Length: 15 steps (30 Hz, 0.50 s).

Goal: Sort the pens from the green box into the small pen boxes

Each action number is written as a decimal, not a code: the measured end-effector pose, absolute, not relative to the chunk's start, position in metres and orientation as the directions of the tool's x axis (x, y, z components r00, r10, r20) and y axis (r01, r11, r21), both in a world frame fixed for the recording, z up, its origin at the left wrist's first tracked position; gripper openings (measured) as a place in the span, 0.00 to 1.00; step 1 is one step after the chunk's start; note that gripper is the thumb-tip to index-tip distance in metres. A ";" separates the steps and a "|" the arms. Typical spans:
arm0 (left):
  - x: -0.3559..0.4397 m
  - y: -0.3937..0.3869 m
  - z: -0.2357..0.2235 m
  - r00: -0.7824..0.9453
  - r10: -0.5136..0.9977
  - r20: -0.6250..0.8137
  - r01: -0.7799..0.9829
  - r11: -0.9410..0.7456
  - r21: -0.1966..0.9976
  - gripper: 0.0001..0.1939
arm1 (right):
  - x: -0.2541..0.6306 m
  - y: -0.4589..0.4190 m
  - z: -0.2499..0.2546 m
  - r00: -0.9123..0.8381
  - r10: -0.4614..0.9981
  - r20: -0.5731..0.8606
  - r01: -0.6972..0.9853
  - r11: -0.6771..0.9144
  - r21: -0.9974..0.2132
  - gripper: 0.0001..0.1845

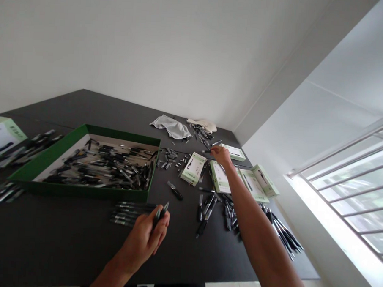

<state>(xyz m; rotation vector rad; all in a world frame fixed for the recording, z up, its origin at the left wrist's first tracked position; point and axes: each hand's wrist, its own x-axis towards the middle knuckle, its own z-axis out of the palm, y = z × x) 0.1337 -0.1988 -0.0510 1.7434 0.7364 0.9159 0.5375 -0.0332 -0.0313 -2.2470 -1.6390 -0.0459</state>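
Clenched in the left hand (148,232), at lower centre over the bench (174,257): two pens (164,208), points projecting beyond the curled fingers. Pinched at the fingertips of the right hand (221,155), extended toward the rear: a slim dark piece (206,151), held roughly crosswise, exact type too small to tell.

Just beside the left hand: a row of pens (125,212), laid roughly parallel in front of the green tray (81,191). Inside the tray, over a pale lining: many loose pens, piled in mixed directions. At far left: a green-and-white carton (3,135), with blurred pens alongside.

Between tray and right forearm: a single pen (175,190), lying apart. Farther back, near the tray's right corner: short, cap-like pieces (168,156), scattered.

Right of centre: several green-and-white cartons (193,169), partly covered by the right forearm; one just beside the right hand. Nearer: loose pens (206,212) on both sides of the same forearm. Toward the right edge: a fanned bundle of pens (284,232).

At the rear: a white cloth (171,126) and a cream cloth (203,125), with further pens close by.
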 end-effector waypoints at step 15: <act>0.131 -0.199 -0.050 0.558 0.791 0.251 0.029 -0.321 0.947 0.19 | 0.559 -0.040 -0.017 0.164 0.986 -0.003 0.985 -0.164 -0.050 0.21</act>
